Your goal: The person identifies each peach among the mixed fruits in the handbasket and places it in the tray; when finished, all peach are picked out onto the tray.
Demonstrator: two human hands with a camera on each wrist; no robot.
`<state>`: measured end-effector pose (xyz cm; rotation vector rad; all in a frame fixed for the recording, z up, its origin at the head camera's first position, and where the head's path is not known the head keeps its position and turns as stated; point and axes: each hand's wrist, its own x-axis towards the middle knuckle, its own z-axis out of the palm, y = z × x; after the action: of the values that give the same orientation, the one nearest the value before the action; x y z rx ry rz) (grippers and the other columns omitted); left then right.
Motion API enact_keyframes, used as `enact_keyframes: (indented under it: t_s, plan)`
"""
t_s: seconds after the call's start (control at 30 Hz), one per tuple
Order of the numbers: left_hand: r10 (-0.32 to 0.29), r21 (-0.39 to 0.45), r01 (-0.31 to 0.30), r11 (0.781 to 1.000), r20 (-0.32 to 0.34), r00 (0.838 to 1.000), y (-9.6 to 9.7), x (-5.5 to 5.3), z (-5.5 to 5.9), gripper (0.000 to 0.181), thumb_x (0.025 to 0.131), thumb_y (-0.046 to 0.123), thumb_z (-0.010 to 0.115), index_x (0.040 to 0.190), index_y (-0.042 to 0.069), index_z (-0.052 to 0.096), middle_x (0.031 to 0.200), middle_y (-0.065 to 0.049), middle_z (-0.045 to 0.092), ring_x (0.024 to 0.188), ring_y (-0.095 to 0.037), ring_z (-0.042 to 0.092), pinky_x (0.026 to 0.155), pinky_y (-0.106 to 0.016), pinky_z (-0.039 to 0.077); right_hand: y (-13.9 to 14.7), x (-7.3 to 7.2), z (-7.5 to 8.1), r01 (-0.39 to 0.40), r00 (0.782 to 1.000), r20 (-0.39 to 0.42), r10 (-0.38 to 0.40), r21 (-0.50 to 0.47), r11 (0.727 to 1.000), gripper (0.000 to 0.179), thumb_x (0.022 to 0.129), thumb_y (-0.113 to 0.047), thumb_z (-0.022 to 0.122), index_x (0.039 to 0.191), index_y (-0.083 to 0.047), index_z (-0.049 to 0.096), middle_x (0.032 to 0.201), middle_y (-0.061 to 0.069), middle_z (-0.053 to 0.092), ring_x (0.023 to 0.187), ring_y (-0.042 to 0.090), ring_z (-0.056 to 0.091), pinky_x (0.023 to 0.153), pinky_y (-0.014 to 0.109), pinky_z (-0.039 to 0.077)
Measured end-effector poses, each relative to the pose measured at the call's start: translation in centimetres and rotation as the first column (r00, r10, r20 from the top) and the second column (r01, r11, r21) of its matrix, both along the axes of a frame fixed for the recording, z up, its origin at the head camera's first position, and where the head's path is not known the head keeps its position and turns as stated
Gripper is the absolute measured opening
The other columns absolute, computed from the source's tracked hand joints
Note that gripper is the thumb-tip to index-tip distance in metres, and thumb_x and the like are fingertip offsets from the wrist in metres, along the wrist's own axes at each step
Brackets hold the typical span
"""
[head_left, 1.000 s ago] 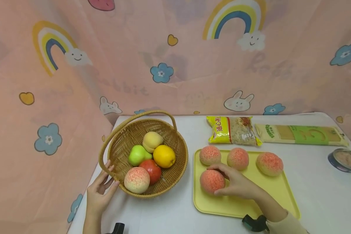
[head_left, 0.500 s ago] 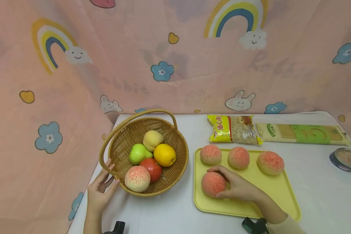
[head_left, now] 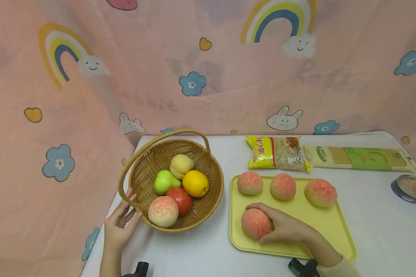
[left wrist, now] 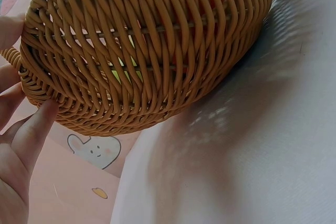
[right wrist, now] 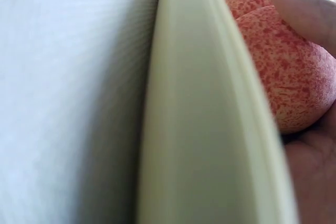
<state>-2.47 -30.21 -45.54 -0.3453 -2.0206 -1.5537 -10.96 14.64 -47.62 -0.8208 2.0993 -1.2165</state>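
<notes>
Holding a peach (head_left: 256,224) in my right hand (head_left: 288,227), wicker basket (head_left: 209,188) in my left (head_left: 119,226), I might tip it by tugging.

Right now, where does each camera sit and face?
Head: on the head, facing forward-down over basket, tray, left hand, right hand.
Left wrist: on that wrist, facing basket's woven side; left fingers show.
Right wrist: on that wrist, facing tray edge and held peach; right thumb shows.
Head and right wrist share that peach.
</notes>
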Motion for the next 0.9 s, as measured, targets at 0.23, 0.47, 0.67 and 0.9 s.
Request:
enact_keyframes:
  t_s: [0.23, 0.47, 0.67, 0.9]
  plan:
    - [-0.005, 0.005, 0.005, 1.0, -0.019, 1.0, 0.0, 0.0, 0.1, 0.05, 0.069, -0.03, 0.059, 0.118, -0.023, 0.051, 0.14, -0.033, 0.04, 0.13, -0.014, 0.048, 0.09, -0.021, 0.051, -0.1, -0.1, -0.1, -0.014, 1.0, 0.007, 0.014, -0.003, 1.0, 0.082, 0.071, -0.03, 0.081, 0.141, -0.02, 0.038, 0.136, -0.005, 0.049, 0.118, 0.009, 0.05, 0.099, 0.018, 0.04]
    - [-0.02, 0.01, 0.021, 1.0, -0.03, 0.999, 0.2, -0.1, 0.2, 0.05, 0.069, -0.03, 0.059, 0.118, -0.023, 0.051, 0.142, -0.03, 0.04, 0.13, -0.014, 0.048, 0.09, -0.022, 0.051, 0.1, -0.1, -0.2, -0.036, 0.999, 0.012, 0.037, -0.019, 0.999, 0.086, 0.073, -0.029, 0.081, 0.144, -0.018, 0.034, 0.143, 0.002, 0.044, 0.119, 0.007, 0.049, 0.098, 0.017, 0.041]
    - [-0.003, 0.009, 0.003, 1.0, 0.003, 1.0, 0.1, -0.1, 0.1, 0.049, 0.07, -0.029, 0.059, 0.118, -0.023, 0.051, 0.141, -0.033, 0.039, 0.13, -0.014, 0.048, 0.09, -0.021, 0.051, 0.2, 0.2, 0.4, -0.021, 0.999, -0.039, 0.019, -0.042, 0.999, 0.088, 0.075, -0.027, 0.08, 0.147, -0.017, 0.031, 0.149, 0.004, 0.038, 0.131, 0.007, 0.04, 0.104, 0.014, 0.034]
    - [-0.013, 0.0, 0.013, 1.0, -0.021, 1.0, 0.0, 0.0, 0.0, 0.049, 0.07, -0.029, 0.059, 0.117, -0.024, 0.051, 0.14, -0.035, 0.038, 0.13, -0.014, 0.048, 0.09, -0.021, 0.051, 0.2, -0.3, 2.8, 0.015, 0.992, -0.126, -0.019, -0.035, 0.999, 0.089, 0.075, -0.026, 0.08, 0.148, -0.019, 0.03, 0.152, 0.007, 0.035, 0.138, 0.04, 0.029, 0.109, 0.061, 0.032]
